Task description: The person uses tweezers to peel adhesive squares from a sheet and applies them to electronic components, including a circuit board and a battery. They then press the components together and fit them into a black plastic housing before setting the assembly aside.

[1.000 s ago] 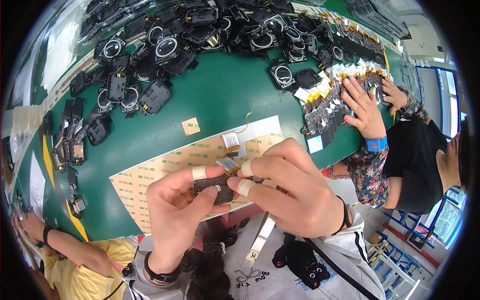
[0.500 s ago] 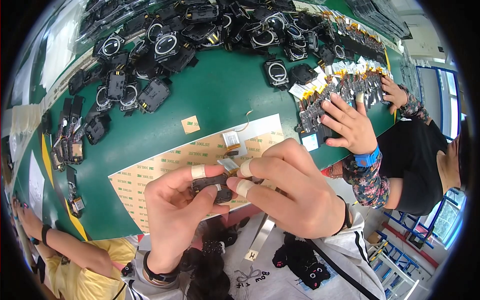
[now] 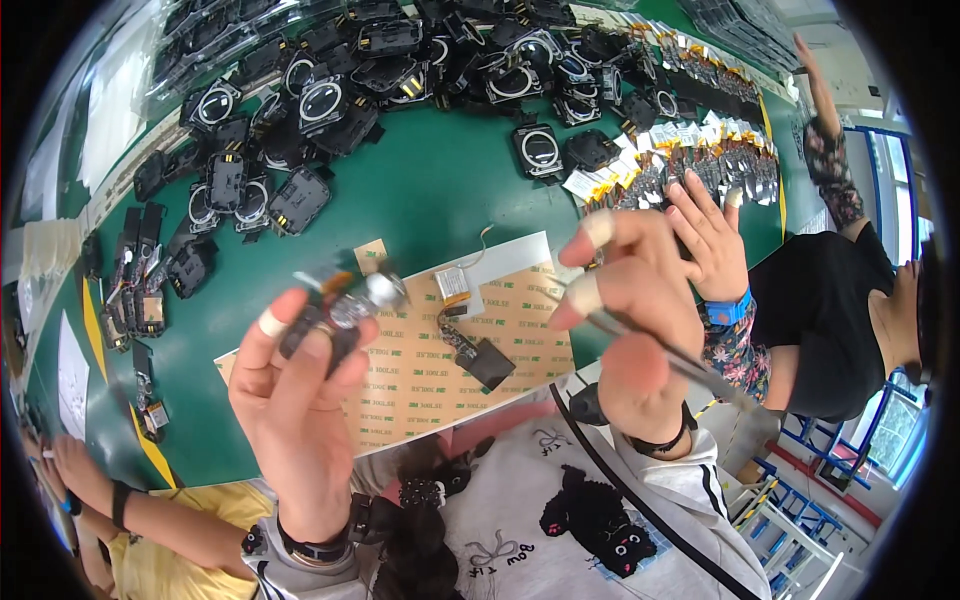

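Observation:
My left hand (image 3: 300,390) is closed on a small black electronic module (image 3: 335,325), raised above the left part of the tan adhesive sheet (image 3: 400,400). Motion smears the module; a silvery round part and an orange strip show on it. Apart from it, to the right, my right hand (image 3: 640,310) grips metal tweezers (image 3: 690,370), whose shank slants out toward the lower right. Tape wraps fingertips on both hands. Between the hands, a silver battery pouch (image 3: 453,285) lies on the sheet, with a wired black module (image 3: 485,365) below it.
Black device housings (image 3: 322,105) crowd the green table's far side. Rows of batteries with circuit boards (image 3: 690,145) lie far right, where a co-worker's hand (image 3: 712,240) rests. A tan adhesive square (image 3: 370,255) lies beyond the sheet. Another person's arm (image 3: 150,510) is at lower left.
My hands have separated: the left has moved left and up with the black module, the right has moved right with the tweezers. The co-worker's far hand has lifted off the battery rows.

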Demonstrator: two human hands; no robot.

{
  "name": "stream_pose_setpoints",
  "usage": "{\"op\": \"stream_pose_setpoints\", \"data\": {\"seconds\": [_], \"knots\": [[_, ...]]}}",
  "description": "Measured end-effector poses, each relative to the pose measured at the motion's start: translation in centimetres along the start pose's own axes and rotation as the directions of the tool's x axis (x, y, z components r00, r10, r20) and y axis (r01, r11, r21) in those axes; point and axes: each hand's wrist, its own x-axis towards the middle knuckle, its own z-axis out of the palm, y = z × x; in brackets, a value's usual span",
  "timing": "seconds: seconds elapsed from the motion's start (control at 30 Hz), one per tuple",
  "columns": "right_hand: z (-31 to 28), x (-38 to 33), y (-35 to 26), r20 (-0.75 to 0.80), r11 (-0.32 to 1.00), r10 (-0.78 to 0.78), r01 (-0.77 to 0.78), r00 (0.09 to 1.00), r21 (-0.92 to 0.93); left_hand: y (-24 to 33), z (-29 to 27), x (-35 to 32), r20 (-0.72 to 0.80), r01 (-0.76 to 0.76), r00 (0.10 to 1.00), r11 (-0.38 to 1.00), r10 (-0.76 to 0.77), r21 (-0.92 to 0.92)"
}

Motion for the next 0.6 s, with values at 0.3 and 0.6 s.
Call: {"op": "stream_pose_setpoints", "data": {"seconds": [0.3,0.6], "knots": [[2.5,-2.1,2.2,0.135,0.842,0.376,-0.399,0.917,0.362,-3.1,1.3,1.1,-0.026,0.021,0.999,1.0,-0.021,-0.012],[2.2,-1.4,3.1,0.103,0.636,0.622,-0.578,0.776,0.511,-4.5,0.6,1.8,0.053,-0.056,0.997,0.998,0.054,0.039]]}}
